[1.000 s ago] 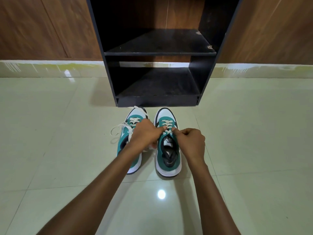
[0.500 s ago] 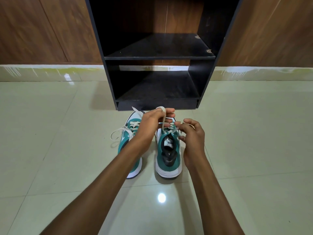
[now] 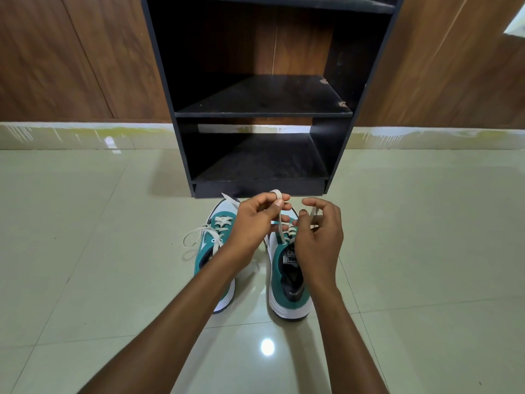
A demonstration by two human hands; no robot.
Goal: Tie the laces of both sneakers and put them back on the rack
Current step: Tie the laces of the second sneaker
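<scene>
Two teal and white sneakers stand side by side on the floor, toes toward the rack. The left sneaker [image 3: 216, 248] has loose white laces [image 3: 199, 234] spilling to its left. Over the right sneaker [image 3: 287, 280], my left hand [image 3: 255, 220] pinches a loop of its white lace [image 3: 279, 217] held upright. My right hand [image 3: 319, 237] is beside it, fingers curled around the other lace end [image 3: 313, 213]. The black shoe rack [image 3: 264, 112] stands just beyond the toes, with both shelves bare.
Glossy pale floor tiles [image 3: 426, 251] spread on all sides. Behind the rack is a wood-panelled wall [image 3: 71, 58] with a light skirting strip [image 3: 85, 136].
My hands rose from the right sneaker's tongue; the left hand lifted a lace loop, the right hand moved up beside it with the other end. The camera tilted up, showing more of the rack.
</scene>
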